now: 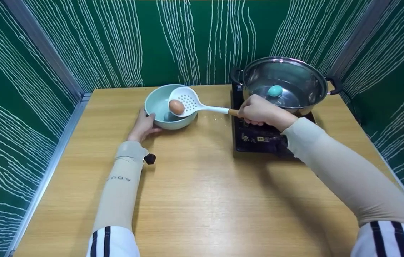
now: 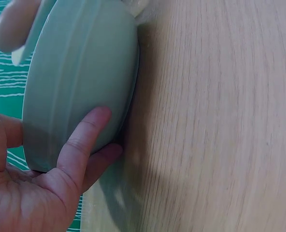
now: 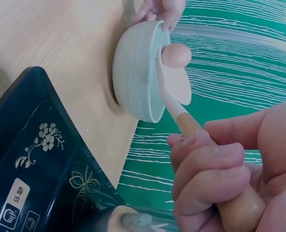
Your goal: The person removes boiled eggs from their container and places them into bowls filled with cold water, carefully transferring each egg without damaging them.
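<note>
My right hand [image 1: 260,112] grips the wooden handle of a white skimmer [image 1: 212,108]. Its perforated head hangs over a pale green bowl [image 1: 175,125], carrying a brown egg [image 1: 176,106] near the edge of the head. In the right wrist view, the curled fingers [image 3: 208,176] wrap round the handle. My left hand [image 1: 142,125] holds the bowl at its near left side, thumb at the rim and fingers against the outer wall. A turquoise egg [image 1: 275,90] lies in the steel pot [image 1: 294,73].
The pot stands on a black induction cooker [image 1: 255,137] at the back right of the wooden table [image 1: 202,192]. Green walls [image 1: 202,43] with white lines enclose the back and sides. A few small drops lie on the table between bowl and cooker.
</note>
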### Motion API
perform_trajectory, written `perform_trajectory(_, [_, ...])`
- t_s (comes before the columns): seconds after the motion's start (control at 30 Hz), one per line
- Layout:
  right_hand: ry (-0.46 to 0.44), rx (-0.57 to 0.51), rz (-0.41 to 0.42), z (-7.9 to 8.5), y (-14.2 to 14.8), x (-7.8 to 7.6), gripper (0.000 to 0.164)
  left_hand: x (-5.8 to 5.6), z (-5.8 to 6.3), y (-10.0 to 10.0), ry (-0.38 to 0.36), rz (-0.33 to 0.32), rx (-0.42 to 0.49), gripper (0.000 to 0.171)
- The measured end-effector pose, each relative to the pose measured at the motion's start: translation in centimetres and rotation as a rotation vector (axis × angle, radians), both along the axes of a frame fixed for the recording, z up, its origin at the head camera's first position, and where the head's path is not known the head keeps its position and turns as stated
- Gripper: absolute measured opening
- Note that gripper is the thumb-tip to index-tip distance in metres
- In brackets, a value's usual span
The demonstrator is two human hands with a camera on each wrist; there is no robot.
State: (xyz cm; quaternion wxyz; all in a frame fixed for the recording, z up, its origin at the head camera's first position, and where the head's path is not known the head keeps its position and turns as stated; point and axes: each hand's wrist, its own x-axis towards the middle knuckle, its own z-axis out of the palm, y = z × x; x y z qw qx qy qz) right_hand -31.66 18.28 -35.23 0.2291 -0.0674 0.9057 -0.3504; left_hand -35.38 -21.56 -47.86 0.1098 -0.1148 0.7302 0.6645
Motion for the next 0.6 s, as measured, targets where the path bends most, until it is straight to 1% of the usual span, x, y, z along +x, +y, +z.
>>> perform_trajectory(0.1, [0.022, 0.03, 0.005, -0.4, -0.3, -0.3, 0.03, 0.0, -0.1, 0.0, -0.003, -0.002, 0.001, 0.066])
perform_trajectory(0.27, [0.054, 0.079, -0.004, -0.8, -0.6, -0.8, 0.033, 0.1, -0.2, -0.1, 0.0, -0.008, 0.003, 0.065])
perform_trajectory(0.4, [0.075, 0.109, -0.012, -0.8, -1.0, -1.0, 0.033, 0.1, -0.2, -0.1, 0.002, -0.004, 0.0, 0.065])
perform_trajectory(0.6, [0.141, 0.181, 0.002, -0.5, -1.4, -1.1, 0.032, -0.1, -0.2, 0.0, 0.01, 0.005, -0.009, 0.066])
